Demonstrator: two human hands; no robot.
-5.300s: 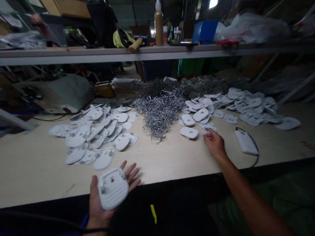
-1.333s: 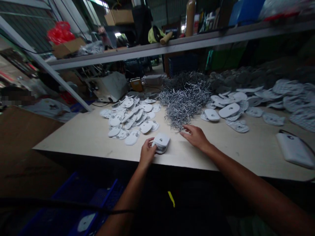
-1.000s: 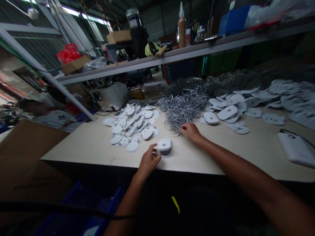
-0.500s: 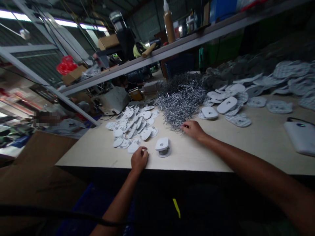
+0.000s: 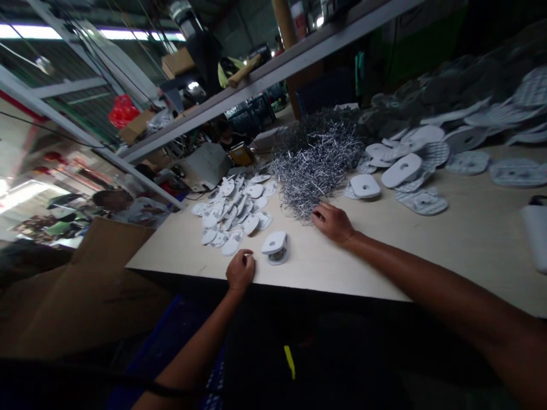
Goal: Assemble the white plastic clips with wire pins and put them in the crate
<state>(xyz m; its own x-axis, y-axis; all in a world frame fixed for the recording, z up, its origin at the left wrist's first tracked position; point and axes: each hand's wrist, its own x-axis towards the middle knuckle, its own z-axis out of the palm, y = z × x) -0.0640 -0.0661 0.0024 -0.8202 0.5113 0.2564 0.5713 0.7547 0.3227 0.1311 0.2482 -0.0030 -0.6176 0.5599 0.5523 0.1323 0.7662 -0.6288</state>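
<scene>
My left hand [image 5: 240, 269] rests near the table's front edge with its fingers curled in; nothing shows in it. Just right of it stands a white clip-like piece [image 5: 276, 248], two rounded plates stacked with a gap between them and a hole in the top plate. My right hand [image 5: 334, 222] is at the near edge of a heap of thin metal pins [image 5: 316, 162]. Its thumb and fingers are pinched together there, and what lies between them is too small to make out. Beyond my left hand lies a pile of white plates [image 5: 235, 208].
More white plates with holes [image 5: 401, 171] lie at the right, backed by a larger grey heap. A shelf [image 5: 273, 71] crosses above the table [image 5: 342, 270]. A cardboard box [image 5: 106, 273] stands left, a blue crate [image 5: 171, 330] below. A person [image 5: 137, 208] sits beyond.
The view has swung a little to the right. My right hand stays at the pin heap, its fingers slightly shifted. My left hand and the white clip-like piece remain on the table.
</scene>
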